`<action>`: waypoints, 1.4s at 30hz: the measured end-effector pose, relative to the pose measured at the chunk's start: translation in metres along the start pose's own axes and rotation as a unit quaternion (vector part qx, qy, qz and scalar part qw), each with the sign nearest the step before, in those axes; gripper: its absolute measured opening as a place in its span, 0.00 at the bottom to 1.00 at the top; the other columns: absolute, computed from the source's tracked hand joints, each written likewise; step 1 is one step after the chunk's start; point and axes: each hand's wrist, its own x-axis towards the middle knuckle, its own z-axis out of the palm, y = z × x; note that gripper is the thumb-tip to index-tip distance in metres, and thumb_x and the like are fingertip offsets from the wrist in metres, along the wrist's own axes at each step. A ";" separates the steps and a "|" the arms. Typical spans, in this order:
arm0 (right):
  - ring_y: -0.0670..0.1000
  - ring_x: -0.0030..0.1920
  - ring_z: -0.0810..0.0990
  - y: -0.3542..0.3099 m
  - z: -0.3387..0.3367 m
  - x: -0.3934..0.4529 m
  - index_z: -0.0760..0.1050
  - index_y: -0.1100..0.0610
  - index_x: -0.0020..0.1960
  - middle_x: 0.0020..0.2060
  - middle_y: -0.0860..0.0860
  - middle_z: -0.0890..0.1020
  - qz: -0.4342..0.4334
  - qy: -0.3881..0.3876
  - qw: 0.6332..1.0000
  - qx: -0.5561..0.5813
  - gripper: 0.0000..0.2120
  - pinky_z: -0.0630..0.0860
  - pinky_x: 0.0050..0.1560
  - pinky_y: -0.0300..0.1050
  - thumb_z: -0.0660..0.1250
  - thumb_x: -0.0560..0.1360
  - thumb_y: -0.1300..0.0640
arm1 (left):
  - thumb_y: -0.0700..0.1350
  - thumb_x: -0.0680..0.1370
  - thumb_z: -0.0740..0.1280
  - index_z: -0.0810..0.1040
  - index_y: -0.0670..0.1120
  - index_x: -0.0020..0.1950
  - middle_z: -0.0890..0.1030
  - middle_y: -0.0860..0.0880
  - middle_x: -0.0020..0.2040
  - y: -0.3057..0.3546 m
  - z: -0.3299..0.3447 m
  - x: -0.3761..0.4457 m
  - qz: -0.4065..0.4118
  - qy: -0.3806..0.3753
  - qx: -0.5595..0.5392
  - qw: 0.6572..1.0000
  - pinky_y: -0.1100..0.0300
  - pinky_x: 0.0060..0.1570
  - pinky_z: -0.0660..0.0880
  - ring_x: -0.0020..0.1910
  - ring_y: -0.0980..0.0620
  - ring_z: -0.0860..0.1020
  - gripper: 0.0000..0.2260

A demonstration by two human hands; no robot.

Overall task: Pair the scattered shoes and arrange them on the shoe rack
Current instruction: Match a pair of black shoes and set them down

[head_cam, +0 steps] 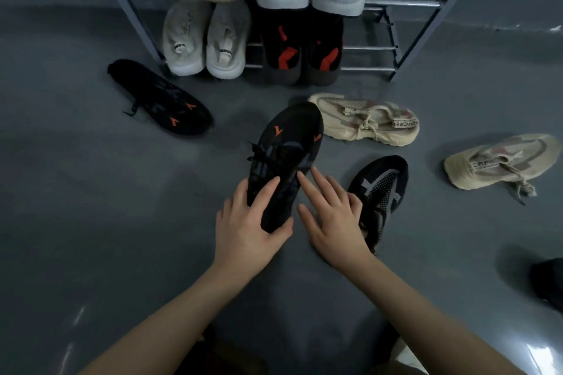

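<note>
Bare forearms, no sleeves, rings, watch

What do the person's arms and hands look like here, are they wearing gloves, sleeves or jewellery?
Both hands, the left hand and the right hand, are bare: no gloves, rings, watch or bracelet show. Both forearms are uncovered too, with no sleeves reaching into view.

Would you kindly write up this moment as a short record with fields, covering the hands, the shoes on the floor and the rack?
left hand: gripping the heel end of a black shoe with orange marks
right hand: open, fingers spread beside that shoe
matching shoe: on the floor, left of the rack's foot
beige shoes on floor: two, one near the rack, one far right
black shoe with grey marks: on the floor by the right hand
shoe rack: four pairs in view, two per shelf
</note>
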 end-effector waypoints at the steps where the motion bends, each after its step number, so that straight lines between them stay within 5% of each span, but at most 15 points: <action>1: 0.53 0.75 0.54 -0.008 0.002 0.009 0.51 0.40 0.75 0.76 0.45 0.55 -0.020 -0.004 1.000 0.005 0.26 0.50 0.68 0.52 0.43 0.78 0.39 | 0.63 0.68 0.61 0.64 0.60 0.70 0.70 0.48 0.66 -0.007 -0.008 0.001 -0.012 0.012 -0.003 1.000 0.49 0.54 0.71 0.57 0.46 0.73 0.30; 8: 0.45 0.70 0.63 -0.078 0.032 0.081 0.54 0.39 0.74 0.73 0.43 0.62 -0.122 -0.040 0.989 0.079 0.25 0.53 0.65 0.46 0.45 0.78 0.40 | 0.64 0.68 0.61 0.65 0.60 0.69 0.69 0.46 0.68 -0.071 -0.059 0.013 -0.125 0.105 0.007 0.987 0.46 0.57 0.70 0.59 0.43 0.72 0.30; 13: 0.52 0.65 0.69 -0.104 0.052 0.141 0.61 0.45 0.73 0.69 0.47 0.68 -0.109 0.008 0.991 0.074 0.23 0.58 0.63 0.48 0.54 0.79 0.43 | 0.62 0.70 0.64 0.62 0.61 0.70 0.68 0.45 0.68 -0.109 -0.074 0.036 -0.210 0.157 -0.012 0.965 0.44 0.60 0.68 0.60 0.43 0.71 0.29; 19: 0.60 0.66 0.67 -0.111 0.086 0.203 0.58 0.46 0.74 0.72 0.54 0.63 -0.069 0.006 0.998 -0.006 0.29 0.58 0.66 0.55 0.62 0.76 0.42 | 0.57 0.72 0.68 0.62 0.61 0.71 0.62 0.43 0.72 -0.139 -0.080 0.049 -0.268 0.158 0.009 0.950 0.47 0.63 0.60 0.63 0.41 0.67 0.29; 26: 0.63 0.71 0.60 -0.133 0.121 0.248 0.46 0.45 0.76 0.75 0.61 0.54 -0.036 -0.031 0.999 -0.026 0.45 0.56 0.69 0.59 0.66 0.68 0.33 | 0.58 0.72 0.66 0.61 0.61 0.72 0.61 0.42 0.73 -0.149 -0.088 0.065 -0.280 0.160 0.035 0.946 0.46 0.64 0.60 0.63 0.39 0.66 0.29; 32: 0.64 0.65 0.68 -0.121 0.123 0.253 0.57 0.48 0.75 0.73 0.62 0.61 -0.127 -0.026 0.986 -0.108 0.37 0.61 0.64 0.58 0.68 0.71 0.41 | 0.58 0.73 0.66 0.61 0.61 0.71 0.60 0.42 0.73 -0.146 -0.091 0.072 -0.293 0.162 0.051 0.941 0.46 0.63 0.59 0.63 0.39 0.66 0.29; 42: 0.61 0.61 0.70 -0.068 0.079 0.199 0.67 0.42 0.70 0.68 0.58 0.68 -0.130 -0.028 0.991 -0.012 0.30 0.58 0.62 0.53 0.71 0.69 0.46 | 0.61 0.70 0.63 0.65 0.61 0.69 0.64 0.43 0.70 -0.125 -0.082 0.046 -0.235 0.161 0.044 0.958 0.44 0.61 0.62 0.62 0.39 0.69 0.27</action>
